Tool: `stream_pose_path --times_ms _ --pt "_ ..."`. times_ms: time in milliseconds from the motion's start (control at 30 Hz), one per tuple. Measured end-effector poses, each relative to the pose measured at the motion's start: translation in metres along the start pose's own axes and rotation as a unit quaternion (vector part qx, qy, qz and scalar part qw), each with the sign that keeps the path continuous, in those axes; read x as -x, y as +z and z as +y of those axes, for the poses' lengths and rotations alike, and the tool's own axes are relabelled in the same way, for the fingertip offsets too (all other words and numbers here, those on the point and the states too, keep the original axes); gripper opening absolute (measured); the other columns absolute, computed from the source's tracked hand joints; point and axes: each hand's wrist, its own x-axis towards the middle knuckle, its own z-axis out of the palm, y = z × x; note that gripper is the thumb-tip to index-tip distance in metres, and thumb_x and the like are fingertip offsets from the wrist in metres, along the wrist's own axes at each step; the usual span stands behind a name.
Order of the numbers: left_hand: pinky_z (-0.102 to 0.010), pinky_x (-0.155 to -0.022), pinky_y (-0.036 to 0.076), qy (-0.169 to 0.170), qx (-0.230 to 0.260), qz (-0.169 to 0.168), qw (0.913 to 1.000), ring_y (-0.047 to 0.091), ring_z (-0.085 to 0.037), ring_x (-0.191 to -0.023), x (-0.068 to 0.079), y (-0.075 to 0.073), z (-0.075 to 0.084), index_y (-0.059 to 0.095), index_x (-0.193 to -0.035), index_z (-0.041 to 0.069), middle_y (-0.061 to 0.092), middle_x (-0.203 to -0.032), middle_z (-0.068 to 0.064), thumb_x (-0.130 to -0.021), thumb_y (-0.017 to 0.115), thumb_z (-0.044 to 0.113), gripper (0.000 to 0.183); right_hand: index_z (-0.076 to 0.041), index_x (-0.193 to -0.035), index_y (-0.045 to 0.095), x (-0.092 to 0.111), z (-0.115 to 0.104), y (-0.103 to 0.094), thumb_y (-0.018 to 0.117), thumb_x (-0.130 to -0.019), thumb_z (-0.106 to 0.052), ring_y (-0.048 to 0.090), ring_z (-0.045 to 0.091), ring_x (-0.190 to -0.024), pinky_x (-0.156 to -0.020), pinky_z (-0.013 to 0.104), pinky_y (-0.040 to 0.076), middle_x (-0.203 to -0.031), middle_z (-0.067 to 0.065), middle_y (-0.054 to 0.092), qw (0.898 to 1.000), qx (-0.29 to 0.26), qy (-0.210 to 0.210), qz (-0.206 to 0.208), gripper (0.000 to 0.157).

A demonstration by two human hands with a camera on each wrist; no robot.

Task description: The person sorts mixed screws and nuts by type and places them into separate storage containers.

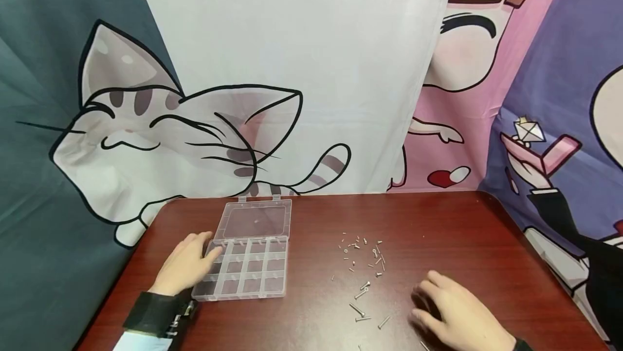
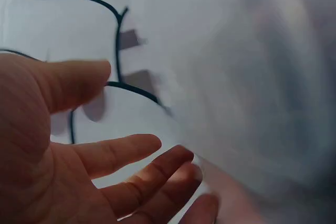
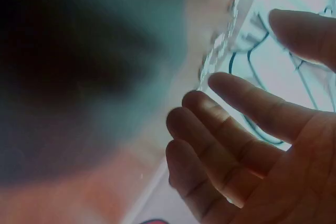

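Note:
A clear plastic compartment box [image 1: 250, 267] lies on the table with its lid [image 1: 253, 220] folded back. My left hand [image 1: 186, 264] is at the box's left side, its thumb reaching over the nearby compartments. In the left wrist view that hand [image 2: 105, 156] has its fingers spread and nothing between them. Several small screws [image 1: 360, 309] lie scattered in the middle of the table, the longer ones toward the front. To their right, my right hand [image 1: 459, 313] hovers low with loosely bent fingers. The right wrist view shows this hand [image 3: 252, 145] holding nothing.
The brown table [image 1: 311, 221] carries the box at left and the screws at centre. Behind it hangs a cloth [image 1: 311, 59] printed with a cartoon cat and figures. A further screw [image 1: 424, 345] lies near the right hand at the front.

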Motion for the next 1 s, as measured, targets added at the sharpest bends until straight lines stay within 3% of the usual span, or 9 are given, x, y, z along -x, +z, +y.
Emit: stream_pose_path --times_ms 100,200,367,500,700,867,1000 --pt "-0.049 -0.082 0.051 -0.009 0.042 -0.04 0.9983 0.06 -0.029 -0.099 0.002 0.002 -0.015 0.053 -0.135 -0.008 0.062 -0.116 -0.021 -0.095 0.058 0.041 0.064 -0.028 -0.091 0.063 0.011 -0.006 0.002 0.068 -0.082 -0.06 0.036 -0.002 -0.067 -0.06 0.021 0.037 -0.08 -0.017 0.038 0.996 -0.037 0.015 -0.073 0.033" --pt "-0.041 -0.075 0.051 -0.014 0.081 -0.061 0.9947 0.058 -0.022 -0.09 0.001 0.006 -0.022 0.052 -0.136 -0.006 0.062 -0.109 -0.014 -0.096 0.059 0.035 0.058 -0.027 -0.087 0.062 0.019 -0.008 0.008 0.073 -0.08 -0.052 0.035 -0.003 -0.065 -0.057 0.021 0.036 -0.08 -0.017 0.037 0.994 -0.058 0.003 -0.093 0.028" --pt "-0.034 -0.074 0.05 -0.019 0.139 -0.065 0.988 0.058 -0.018 -0.088 -0.001 0.01 -0.018 0.055 -0.134 -0.002 0.062 -0.108 -0.009 -0.095 0.06 0.024 0.048 -0.026 -0.081 0.058 0.028 -0.008 0.017 0.08 -0.073 -0.032 0.036 -0.005 -0.065 -0.054 0.022 0.037 -0.079 -0.019 0.038 0.993 -0.077 -0.019 -0.086 0.024" --pt "-0.032 -0.077 0.051 0.0 0.169 -0.063 0.9836 0.06 -0.017 -0.091 -0.003 0.016 -0.011 0.053 -0.137 0.002 0.063 -0.113 -0.01 -0.094 0.062 0.024 0.049 -0.028 -0.079 0.058 0.029 -0.01 0.02 0.081 -0.068 -0.02 0.037 -0.007 -0.065 -0.053 0.021 0.038 -0.077 -0.022 0.039 0.994 -0.089 -0.032 -0.06 0.026" --pt "-0.026 -0.067 0.048 0.034 0.187 -0.051 0.9804 0.056 -0.012 -0.077 -0.002 0.027 -0.004 0.052 -0.141 0.007 0.057 -0.122 -0.012 -0.09 0.067 0.018 0.054 -0.029 -0.075 0.059 0.025 -0.014 0.018 0.075 -0.068 -0.008 0.039 -0.007 -0.062 -0.051 0.022 0.038 -0.071 -0.023 0.041 0.988 -0.12 -0.004 -0.095 0.027" --pt "-0.025 -0.063 0.047 0.054 0.197 -0.038 0.9781 0.055 -0.009 -0.073 -0.001 0.036 0.003 0.056 -0.136 0.009 0.056 -0.118 -0.011 -0.086 0.067 0.009 0.051 -0.029 -0.07 0.056 0.018 -0.018 0.015 0.069 -0.062 -0.005 0.038 -0.004 -0.058 -0.051 0.022 0.036 -0.065 -0.023 0.041 0.988 -0.117 0.0 -0.101 0.029" --pt "-0.025 -0.065 0.048 0.059 0.204 -0.041 0.9762 0.056 -0.009 -0.073 -0.001 0.041 0.011 0.058 -0.132 0.01 0.056 -0.113 -0.009 -0.082 0.065 0.004 0.051 -0.033 -0.064 0.05 0.011 -0.021 0.016 0.067 -0.057 -0.004 0.035 -0.003 -0.055 -0.049 0.02 0.032 -0.059 -0.024 0.037 0.994 -0.097 -0.007 -0.054 0.035"
